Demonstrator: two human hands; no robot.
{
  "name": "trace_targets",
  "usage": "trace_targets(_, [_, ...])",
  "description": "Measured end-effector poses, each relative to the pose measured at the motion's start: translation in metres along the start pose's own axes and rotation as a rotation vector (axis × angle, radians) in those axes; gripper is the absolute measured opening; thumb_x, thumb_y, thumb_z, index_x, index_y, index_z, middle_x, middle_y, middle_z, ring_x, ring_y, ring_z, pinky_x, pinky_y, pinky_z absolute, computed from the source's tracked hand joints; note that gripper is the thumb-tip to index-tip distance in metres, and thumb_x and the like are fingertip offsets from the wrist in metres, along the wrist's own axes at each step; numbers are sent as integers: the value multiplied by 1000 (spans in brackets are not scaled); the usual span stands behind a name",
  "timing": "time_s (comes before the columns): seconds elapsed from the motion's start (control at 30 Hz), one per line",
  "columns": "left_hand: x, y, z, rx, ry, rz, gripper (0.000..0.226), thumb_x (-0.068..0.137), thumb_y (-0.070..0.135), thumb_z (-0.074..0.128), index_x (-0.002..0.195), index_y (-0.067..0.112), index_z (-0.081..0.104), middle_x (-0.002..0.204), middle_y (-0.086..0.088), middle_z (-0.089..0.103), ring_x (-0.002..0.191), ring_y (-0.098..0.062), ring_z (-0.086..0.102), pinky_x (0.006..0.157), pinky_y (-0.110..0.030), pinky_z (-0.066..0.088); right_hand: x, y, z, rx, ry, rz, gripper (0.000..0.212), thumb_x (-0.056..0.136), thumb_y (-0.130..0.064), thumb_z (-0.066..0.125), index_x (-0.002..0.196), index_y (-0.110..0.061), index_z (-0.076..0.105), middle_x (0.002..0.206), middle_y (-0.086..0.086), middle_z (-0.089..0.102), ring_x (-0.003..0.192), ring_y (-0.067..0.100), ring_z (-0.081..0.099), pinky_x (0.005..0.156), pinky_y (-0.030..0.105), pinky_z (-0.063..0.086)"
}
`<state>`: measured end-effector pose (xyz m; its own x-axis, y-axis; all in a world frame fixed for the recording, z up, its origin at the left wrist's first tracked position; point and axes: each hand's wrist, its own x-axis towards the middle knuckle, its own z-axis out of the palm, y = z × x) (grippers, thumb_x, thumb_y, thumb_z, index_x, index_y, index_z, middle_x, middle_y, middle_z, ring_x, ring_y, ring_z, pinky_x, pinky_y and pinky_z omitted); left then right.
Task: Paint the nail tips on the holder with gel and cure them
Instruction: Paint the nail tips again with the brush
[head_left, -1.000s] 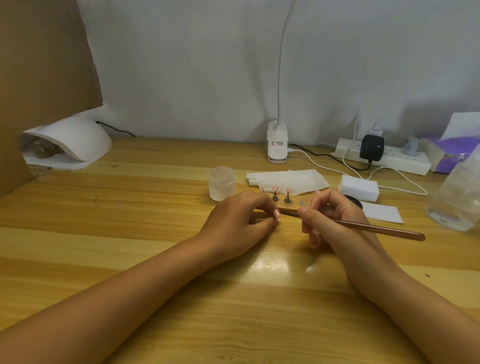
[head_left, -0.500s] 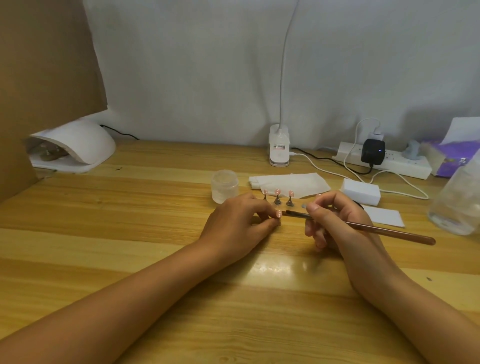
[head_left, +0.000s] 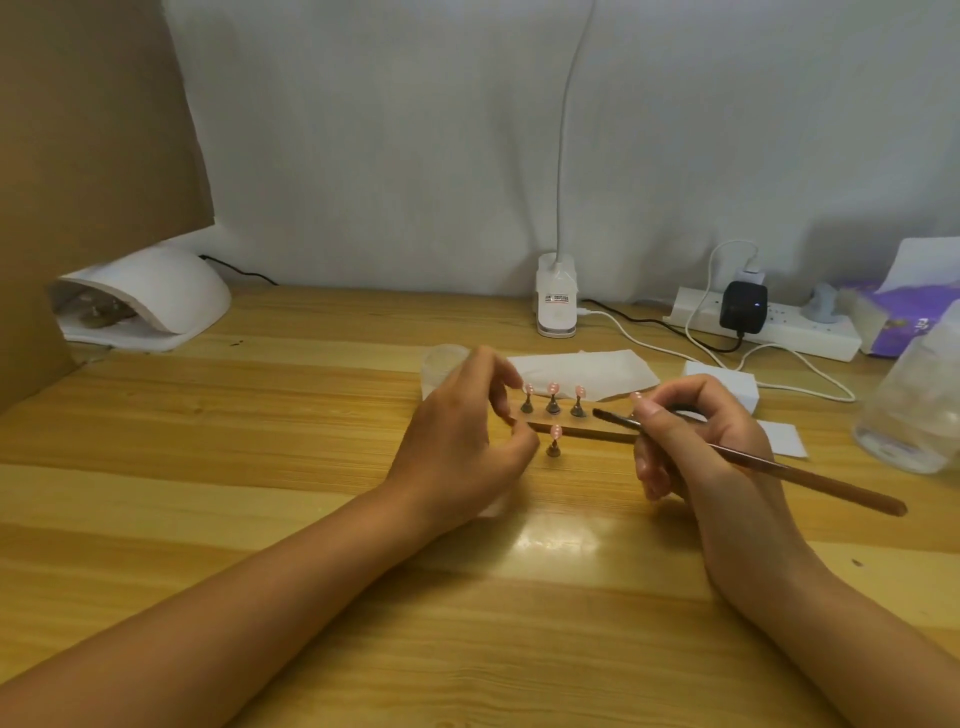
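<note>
1. Wooden table (head_left: 260, 467) against a white backdrop (head_left: 415, 156), with a cardboard panel (head_left: 78, 156) at the left.
2. At the back stand a white curing lamp (head_left: 140, 296) to the left, a desk lamp (head_left: 557, 306) in the middle and a power strip (head_left: 779, 332) to the right.
3. A holder (head_left: 592, 430) lies mid-table between the two hands. Three stands on it each carry a pink nail tip (head_left: 553, 387).
4. A fourth stand (head_left: 555, 448) with its own pink tip sits on the table just in front of the holder.
5. Left hand (head_left: 462, 436) is at the holder's left end, fingers loosely curled and apart, gripping nothing. Its thumb is just beside the fourth stand; contact cannot be told.
6. Right hand (head_left: 691, 441) pinches a brush (head_left: 805, 475) between thumb and fingers. The bristles point left over the holder, near the rightmost stand.
7. A jar (head_left: 441, 358) shows behind the left hand, and a tissue (head_left: 576, 369) lies behind the holder.
</note>
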<state>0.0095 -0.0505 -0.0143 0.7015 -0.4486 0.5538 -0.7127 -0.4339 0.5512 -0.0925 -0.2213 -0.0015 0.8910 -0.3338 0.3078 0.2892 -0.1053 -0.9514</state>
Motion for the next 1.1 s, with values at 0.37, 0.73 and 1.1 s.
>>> trace_targets(0.37, [15, -30, -16, 70, 70, -432, 94, 72, 47, 81, 142, 29, 21, 143, 0, 42, 133, -21, 39, 106, -36, 22, 2, -2, 0, 94, 22, 93, 26, 76, -34, 64, 92, -14, 64, 68, 1, 64, 52, 11, 50, 48, 22, 44])
trace_targets(0.73, [9, -24, -13, 100, 213, -74, 72, 69, 34, 84, 116, 27, 30, 106, 5, 42, 101, -12, 43, 90, -35, 44, -9, -1, 11, -351, 5, -351, 20, 87, -25, 53, 106, -26, 57, 85, -11, 67, 67, 9, 64, 53, 22, 52])
trace_targets(1.1, [0, -11, -10, 184, 148, 309, 72, 63, 40, 82, 111, 20, 32, 102, 0, 44, 88, -17, 46, 72, -32, 47, -21, 0, 22, -538, -73, -767, 11, 84, -14, 63, 93, -10, 67, 88, -9, 63, 63, 7, 58, 52, 20, 48])
